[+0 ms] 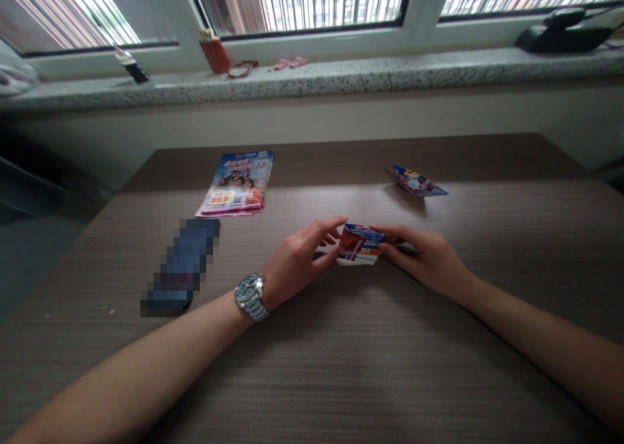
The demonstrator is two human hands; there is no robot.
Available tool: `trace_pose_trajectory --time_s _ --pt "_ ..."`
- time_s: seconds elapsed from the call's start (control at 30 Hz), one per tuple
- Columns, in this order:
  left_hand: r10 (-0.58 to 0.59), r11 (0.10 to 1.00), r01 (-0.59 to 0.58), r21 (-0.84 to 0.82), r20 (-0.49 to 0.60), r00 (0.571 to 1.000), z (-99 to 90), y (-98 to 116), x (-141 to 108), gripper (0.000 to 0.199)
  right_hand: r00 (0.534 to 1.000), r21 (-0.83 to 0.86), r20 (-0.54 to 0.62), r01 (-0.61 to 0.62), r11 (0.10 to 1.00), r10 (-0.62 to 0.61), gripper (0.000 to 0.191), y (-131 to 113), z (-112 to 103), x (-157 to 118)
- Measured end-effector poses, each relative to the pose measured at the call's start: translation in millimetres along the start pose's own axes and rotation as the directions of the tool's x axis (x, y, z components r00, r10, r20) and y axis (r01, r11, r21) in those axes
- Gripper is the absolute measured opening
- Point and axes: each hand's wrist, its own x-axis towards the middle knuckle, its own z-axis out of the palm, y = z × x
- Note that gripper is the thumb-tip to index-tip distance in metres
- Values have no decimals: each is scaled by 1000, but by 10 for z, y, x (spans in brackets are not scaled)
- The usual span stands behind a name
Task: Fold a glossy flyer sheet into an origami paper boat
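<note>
A small folded flyer, printed in red, blue and white, is between my two hands above the table. My right hand pinches its right side with thumb and fingers. At its left side is my left hand, index fingertip at the upper corner and thumb at the lower left edge, the other fingers curled partly behind. The flyer's back is hidden from me. A silver watch circles my left wrist. Beyond my right hand lies a pointed, folded paper piece with similar print.
A stack of printed flyers lies at the back left of the brown table. A blurred-out dark phone-like object is nearer me. On the stone windowsill stand a red container and a black device.
</note>
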Motion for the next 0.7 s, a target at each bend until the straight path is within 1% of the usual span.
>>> trace_pose_trajectory --time_s 0.2,0.33,0.43,0.53,0.7 --pt "2 990 -8 143 45 999 -17 3 11 48 1000 -28 5 -10 1000 10 36 -10 -7 30" --pt "25 984 -32 175 46 999 -17 -4 15 52 999 -61 35 24 998 -22 33 -26 -13 64" --pt "19 982 -32 185 73 997 -7 -21 13 43 999 -89 38 40 995 -37 31 -10 0 74" --pt "20 972 -48 228 125 992 3 -40 4 33 998 -105 45 50 993 -46 31 15 23 68" --pt "51 957 -104 270 198 979 7 -56 4 27 997 -128 38 70 989 -66 35 28 45 61"
